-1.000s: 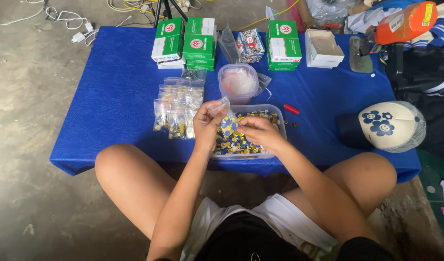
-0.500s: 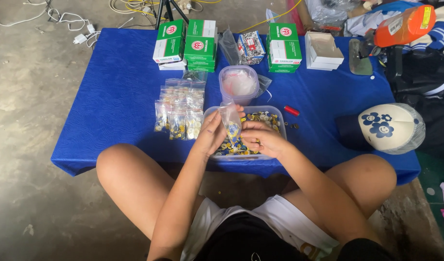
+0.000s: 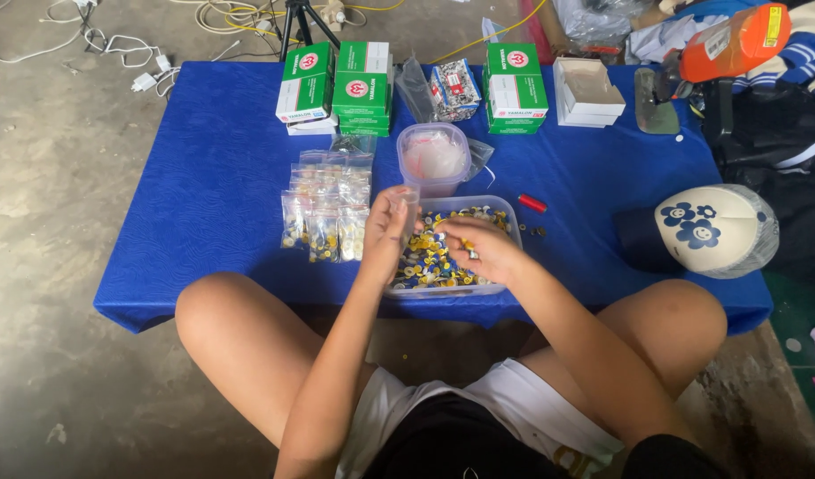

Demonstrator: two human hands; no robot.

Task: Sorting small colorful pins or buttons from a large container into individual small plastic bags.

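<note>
On the far left we see bare concrete floor and a tangle of white cables point(image 3: 114, 53) near the top corner. The blue cloth point(image 3: 203, 195) spreads across a low surface in front of us. At its far edge stand green and white boxes point(image 3: 336, 84), stacked side by side. Nearer to us, left of our hands, lie small clear filled bags point(image 3: 326, 206) in overlapping rows, each showing yellow and pale bits inside.

Our left hand point(image 3: 388, 226) is raised just over the left rim of the clear tray point(image 3: 505, 213), its fingers curled and pinching a small clear bag point(image 3: 409, 202) that stands upright between thumb and fingertips. The tray is filled with small yellow, white and dark pieces point(image 3: 425, 264), and it sits right under and between both hands. Just behind the tray stands a round clear tub point(image 3: 434, 158) with something pale inside.

Our right hand point(image 3: 478, 248) lies low over the tray's middle, fingers bent together among the pieces; it seems to pinch something small, though we cannot tell what. The two hands are close, not touching.

Right of the tray lies a small red lighter-like thing point(image 3: 531, 203) on the cloth. Farther right rests a cream cap point(image 3: 713, 231) with blue flower faces, and behind it an open white box point(image 3: 589, 89).
</note>
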